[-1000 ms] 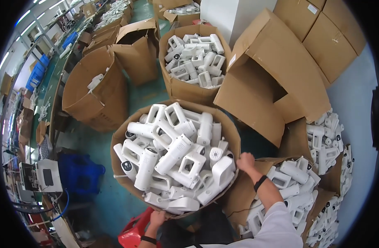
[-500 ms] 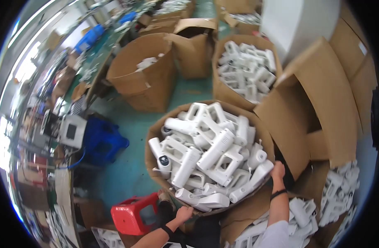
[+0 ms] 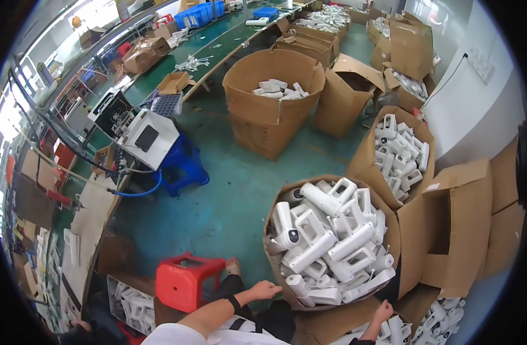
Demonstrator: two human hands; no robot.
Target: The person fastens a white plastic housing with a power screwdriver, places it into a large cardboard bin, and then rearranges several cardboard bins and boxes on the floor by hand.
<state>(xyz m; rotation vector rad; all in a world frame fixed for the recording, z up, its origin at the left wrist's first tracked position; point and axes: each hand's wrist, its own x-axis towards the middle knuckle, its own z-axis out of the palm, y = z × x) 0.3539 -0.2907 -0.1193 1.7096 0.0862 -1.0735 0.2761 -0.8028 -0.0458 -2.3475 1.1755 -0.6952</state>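
A big round-sided cardboard box (image 3: 275, 253) heaped with white plastic handheld housings (image 3: 332, 230) stands in front of me, right of centre. My left hand (image 3: 265, 290) is beside its near left edge, fingers curled together, with nothing visible in them. My right hand (image 3: 383, 311) is below the box's near right side, apart from the rim, its fingers curled in and no object showing. More white housings (image 3: 397, 329) lie in a carton close to that hand.
A red stool (image 3: 180, 284) stands left of my legs, and a blue stool (image 3: 186, 167) farther off beneath a white machine (image 3: 149, 135). Other cartons (image 3: 273, 126) stand ahead and along the right. At the lower left, another person's dark sleeve (image 3: 73, 334) shows beside the workbench.
Both hands have come off the box's rim, the right one dropping lower. My view has swung left and up, so the box now sits farther right.
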